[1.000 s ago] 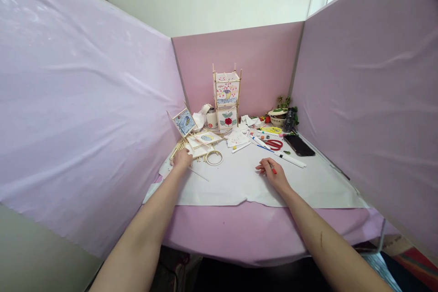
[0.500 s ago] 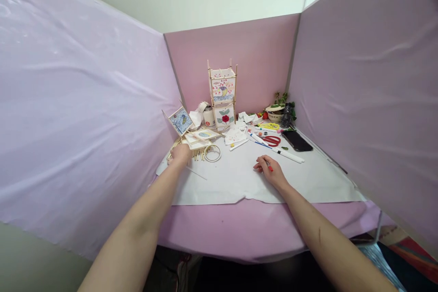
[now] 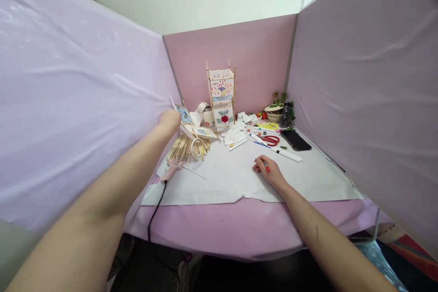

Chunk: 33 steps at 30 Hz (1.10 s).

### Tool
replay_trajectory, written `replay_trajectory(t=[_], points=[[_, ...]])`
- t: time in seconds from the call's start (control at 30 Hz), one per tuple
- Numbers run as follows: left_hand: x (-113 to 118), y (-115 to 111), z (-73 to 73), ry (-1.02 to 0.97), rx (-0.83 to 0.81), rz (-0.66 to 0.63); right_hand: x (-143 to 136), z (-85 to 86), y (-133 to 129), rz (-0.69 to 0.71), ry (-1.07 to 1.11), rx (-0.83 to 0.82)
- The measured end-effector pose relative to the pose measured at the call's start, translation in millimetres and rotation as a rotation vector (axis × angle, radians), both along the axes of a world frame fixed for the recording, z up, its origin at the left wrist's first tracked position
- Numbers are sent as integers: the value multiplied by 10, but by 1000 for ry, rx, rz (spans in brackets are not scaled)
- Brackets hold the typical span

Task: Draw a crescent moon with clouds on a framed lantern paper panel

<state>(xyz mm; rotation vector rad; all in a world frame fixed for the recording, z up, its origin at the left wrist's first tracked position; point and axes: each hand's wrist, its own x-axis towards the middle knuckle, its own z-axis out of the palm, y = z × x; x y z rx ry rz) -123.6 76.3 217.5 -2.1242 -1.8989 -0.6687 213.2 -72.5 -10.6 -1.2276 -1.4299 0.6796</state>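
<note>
My left hand [image 3: 170, 121] is at the left end of the tabletop, against a small stick-framed panel [image 3: 185, 114] with a blue painting. Its fingers are hidden behind the hand, so its grip does not show. Below it lie a spread of thin bamboo sticks [image 3: 181, 149], a tilted roll of tape [image 3: 197, 148] and a pink glue gun [image 3: 170, 171] with a black cord. Another painted panel [image 3: 206, 132] lies beside the sticks. My right hand [image 3: 268, 171] rests on the white sheet, fingers curled around a red-tipped pen [image 3: 267, 169].
A two-tier stick lantern [image 3: 222, 96] with painted sides stands at the back. To the right are red scissors [image 3: 271, 140], white markers [image 3: 286, 154], a black phone [image 3: 296, 140] and a bowl [image 3: 273, 114]. Pink-lilac partitions [image 3: 232, 59] enclose the table.
My left hand has moved up and left from the sticks to the blue panel, uncovering the glue gun. The panel has shifted and turned; the tape roll has moved left and tilted. My right hand stays put.
</note>
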Motion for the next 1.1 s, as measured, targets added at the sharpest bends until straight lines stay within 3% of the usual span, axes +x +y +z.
replay_trajectory(t=[0.2, 0.33, 0.53, 0.63, 0.73, 0.8, 0.97, 1.03, 1.1], points=[[146, -164, 123, 179, 32, 93, -6, 26, -22, 12, -6, 9], [250, -295, 200, 214, 113, 90, -10, 39, -31, 16, -6, 14], [413, -550, 490, 177, 184, -56, -8, 23, -14, 20, 33, 6], [575, -738, 462, 116, 222, -169, -5, 25, -10, -2, 87, 16], [798, -945, 125, -6, 244, -318, 43, 23, 7, -77, 188, 42], [960, -1073, -272, -61, 240, -376, 114, 12, 38, -156, 274, 57], [1288, -1337, -1466, -192, 171, -463, 333, -50, 159, -340, 439, 53], [1354, -1425, -1821, -215, 113, -480, 370, -79, 190, -359, 447, 43], [1379, -1495, -2039, -212, 49, -490, 363, -103, 198, -353, 415, 38]])
